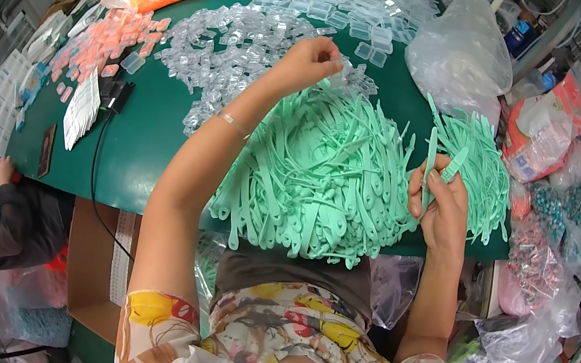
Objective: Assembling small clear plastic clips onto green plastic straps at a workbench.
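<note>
A big heap of mint-green plastic straps (pixel 307 176) lies at the table's near edge in front of me. They are slim and flexible, with broader rounded ends. My right hand (pixel 444 203) is at the heap's right side, its fingers and thumb closed on a couple of mint-green straps (pixel 453 165) that point upward. Beyond the heap, my left hand (pixel 310 64) is raised with thumb and fingertips pinched together. Anything between those fingertips is too small to make out. Small clear plastic pieces (pixel 234 37) lie in a pile beside and behind that hand.
A smaller pile of green straps (pixel 481 167) lies right of my right hand, below a large clear bag (pixel 462 52). Orange pieces (pixel 111 36), a white bundle (pixel 82 110) and a black device (pixel 116 96) with a cable are at left. Other people (pixel 15 220) sit around the table.
</note>
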Available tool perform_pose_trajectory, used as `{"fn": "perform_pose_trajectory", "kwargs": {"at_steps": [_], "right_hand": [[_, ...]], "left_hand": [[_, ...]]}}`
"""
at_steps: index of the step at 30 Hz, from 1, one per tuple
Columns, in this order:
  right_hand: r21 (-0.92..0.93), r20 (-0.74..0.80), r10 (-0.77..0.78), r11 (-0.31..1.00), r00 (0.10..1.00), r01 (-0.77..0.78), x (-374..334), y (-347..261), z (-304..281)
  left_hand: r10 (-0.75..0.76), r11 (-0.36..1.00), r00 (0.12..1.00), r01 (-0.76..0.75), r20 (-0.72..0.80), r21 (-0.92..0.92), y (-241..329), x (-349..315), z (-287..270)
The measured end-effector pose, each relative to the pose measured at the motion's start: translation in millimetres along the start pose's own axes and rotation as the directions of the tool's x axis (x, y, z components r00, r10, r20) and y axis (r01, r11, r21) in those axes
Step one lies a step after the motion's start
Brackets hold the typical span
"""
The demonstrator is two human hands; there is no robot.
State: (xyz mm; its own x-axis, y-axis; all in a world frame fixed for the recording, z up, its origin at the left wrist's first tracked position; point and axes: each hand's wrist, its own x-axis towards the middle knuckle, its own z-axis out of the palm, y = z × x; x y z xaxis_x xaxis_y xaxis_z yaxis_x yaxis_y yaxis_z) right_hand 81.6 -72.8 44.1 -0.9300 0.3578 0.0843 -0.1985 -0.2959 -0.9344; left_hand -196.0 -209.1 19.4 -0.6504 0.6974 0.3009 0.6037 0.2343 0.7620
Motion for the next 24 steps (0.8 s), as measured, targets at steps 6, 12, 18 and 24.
{"fn": "perform_pose_trajectory", "kwargs": {"at_steps": [6, 12, 18, 24], "right_hand": [[-0.199, -0.021, -0.093, 0.976, 0.995, 0.087, -30.6, -15.5, 17.0], [-0.233, -0.037, 0.071, 0.969, 0.997, -0.078, -63.3, 4.9, 42.7], [-0.268, 0.018, 0.087, 0.96, 0.996, -0.08, -79.2, 37.9, 46.5], [-0.19, 0.05, 0.071, 0.98, 0.996, -0.06, -91.7, 37.3, 39.8]], "left_hand": [[-0.094, 0.544, 0.989, 0.146, 0.113, -0.826, 89.4, -98.1, 12.4], [-0.089, 0.11, 0.976, 0.209, 0.2, -0.972, 118.9, -181.5, 62.0], [-0.205, -0.077, 0.952, 0.214, 0.226, -0.974, 109.5, -218.4, 73.3], [-0.086, 0.075, 0.988, 0.135, 0.128, -0.988, 104.5, -238.7, 56.7]]}}
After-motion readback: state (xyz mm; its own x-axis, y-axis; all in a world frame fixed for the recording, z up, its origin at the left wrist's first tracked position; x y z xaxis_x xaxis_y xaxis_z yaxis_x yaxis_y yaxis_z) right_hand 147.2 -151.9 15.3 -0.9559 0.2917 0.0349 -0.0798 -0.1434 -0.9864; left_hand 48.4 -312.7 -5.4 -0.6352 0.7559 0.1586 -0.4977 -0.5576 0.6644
